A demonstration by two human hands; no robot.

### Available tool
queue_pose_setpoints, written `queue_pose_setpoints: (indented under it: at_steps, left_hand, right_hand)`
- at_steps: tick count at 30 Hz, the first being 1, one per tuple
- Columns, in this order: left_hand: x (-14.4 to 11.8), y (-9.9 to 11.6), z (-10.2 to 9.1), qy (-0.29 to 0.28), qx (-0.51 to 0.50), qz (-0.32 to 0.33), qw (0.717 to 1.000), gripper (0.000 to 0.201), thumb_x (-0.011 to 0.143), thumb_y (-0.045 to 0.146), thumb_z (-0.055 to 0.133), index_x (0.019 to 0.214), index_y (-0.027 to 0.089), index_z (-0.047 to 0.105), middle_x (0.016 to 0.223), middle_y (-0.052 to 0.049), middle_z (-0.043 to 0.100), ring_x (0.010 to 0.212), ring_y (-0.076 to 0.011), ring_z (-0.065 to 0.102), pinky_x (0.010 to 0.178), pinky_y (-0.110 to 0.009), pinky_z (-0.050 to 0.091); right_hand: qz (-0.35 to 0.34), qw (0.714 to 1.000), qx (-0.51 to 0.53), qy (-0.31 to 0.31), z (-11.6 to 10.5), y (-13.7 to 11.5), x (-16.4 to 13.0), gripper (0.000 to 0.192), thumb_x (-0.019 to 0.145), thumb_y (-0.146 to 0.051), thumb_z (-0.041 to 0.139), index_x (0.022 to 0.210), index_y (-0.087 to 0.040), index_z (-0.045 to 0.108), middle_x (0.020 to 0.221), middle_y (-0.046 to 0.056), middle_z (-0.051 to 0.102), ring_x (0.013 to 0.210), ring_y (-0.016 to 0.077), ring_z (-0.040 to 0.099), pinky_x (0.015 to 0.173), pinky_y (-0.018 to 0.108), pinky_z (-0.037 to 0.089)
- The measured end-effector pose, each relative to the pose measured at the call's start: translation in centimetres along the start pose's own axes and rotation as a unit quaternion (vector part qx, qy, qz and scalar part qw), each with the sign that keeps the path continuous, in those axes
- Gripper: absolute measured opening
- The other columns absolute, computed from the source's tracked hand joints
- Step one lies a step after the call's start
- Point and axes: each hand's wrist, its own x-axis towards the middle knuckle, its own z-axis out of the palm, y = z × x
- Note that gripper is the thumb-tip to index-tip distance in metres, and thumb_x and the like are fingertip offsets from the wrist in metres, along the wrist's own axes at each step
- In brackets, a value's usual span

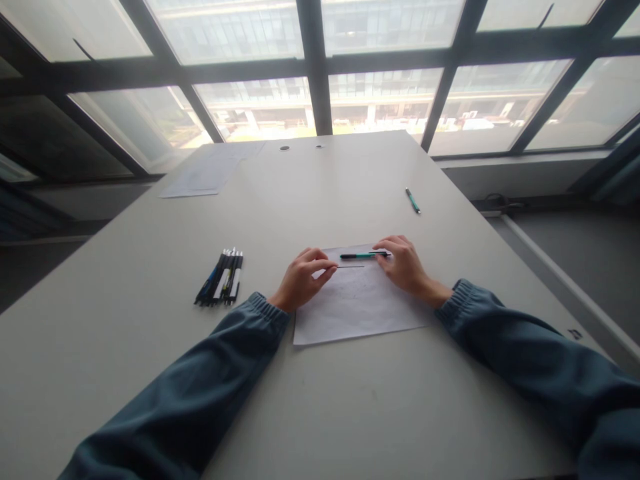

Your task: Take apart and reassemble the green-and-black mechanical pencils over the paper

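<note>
My left hand (306, 275) pinches one end of a thin dark pen refill (352, 267) between thumb and fingertips. The refill points to the right, just above a white sheet of paper (350, 313). Close behind it lies a green and black pen (357, 256), roughly level and parallel to the refill. Its clip end is between the thumb and fingers of my right hand (404, 265), which is closed on it. Faint marks show on the paper, and both hands partly cover its far edge.
Several black, white and blue pens (220, 279) lie bunched left of the paper. Another green pen (413, 201) rests farther back on the right. More paper sheets (205, 172) lie at the far left of the white table (320, 413). Windows stand behind the far edge.
</note>
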Motion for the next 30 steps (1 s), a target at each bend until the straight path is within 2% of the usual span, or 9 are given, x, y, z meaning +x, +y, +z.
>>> queue_pose_setpoints:
  at_steps: [4, 10, 21, 30]
  left_hand:
    - [0.02, -0.11, 0.03, 0.021, -0.009, 0.005, 1.0, 0.012, 0.093, 0.03, 0.066, 0.095, 0.024, 0.077, 0.087, -0.005, 0.066, 0.084, -0.0168, 0.059, 0.077, -0.031, 0.051]
    - [0.08, -0.18, -0.01, 0.032, -0.018, 0.022, 0.999, 0.011, 0.092, 0.027, 0.068, 0.098, 0.027, 0.077, 0.088, -0.004, 0.065, 0.084, -0.0164, 0.06, 0.077, -0.031, 0.052]
    - [0.07, -0.13, 0.11, 0.038, -0.01, -0.007, 0.999, 0.01, 0.092, 0.028, 0.067, 0.092, 0.022, 0.074, 0.088, -0.004, 0.067, 0.086, -0.0169, 0.06, 0.08, -0.032, 0.052]
    - [0.01, -0.3, 0.01, 0.022, -0.011, 0.006, 1.0, 0.008, 0.091, 0.026, 0.069, 0.095, 0.024, 0.075, 0.088, -0.004, 0.066, 0.085, -0.0164, 0.061, 0.078, -0.031, 0.052]
  right_hand:
    - [-0.063, 0.997, 0.041, 0.007, -0.32, -0.78, -0.08, 0.014, 0.093, -0.021, 0.061, 0.101, -0.023, 0.073, 0.101, 0.007, 0.072, 0.1, 0.026, 0.06, 0.092, 0.043, 0.046]
    - [-0.169, 0.981, 0.031, -0.094, -0.49, -1.16, -0.22, 0.012, 0.096, -0.03, 0.063, 0.098, -0.025, 0.073, 0.095, 0.006, 0.073, 0.093, 0.0234, 0.061, 0.087, 0.04, 0.042]
    - [-0.17, 0.984, 0.025, -0.055, -0.34, -0.96, -0.2, 0.014, 0.097, -0.024, 0.061, 0.089, -0.022, 0.072, 0.086, 0.005, 0.07, 0.087, 0.0213, 0.059, 0.083, 0.037, 0.041]
    - [-0.191, 0.979, 0.001, -0.076, -0.27, -0.9, -0.25, 0.013, 0.098, -0.021, 0.058, 0.102, -0.022, 0.07, 0.09, 0.006, 0.069, 0.087, 0.0217, 0.057, 0.082, 0.037, 0.041]
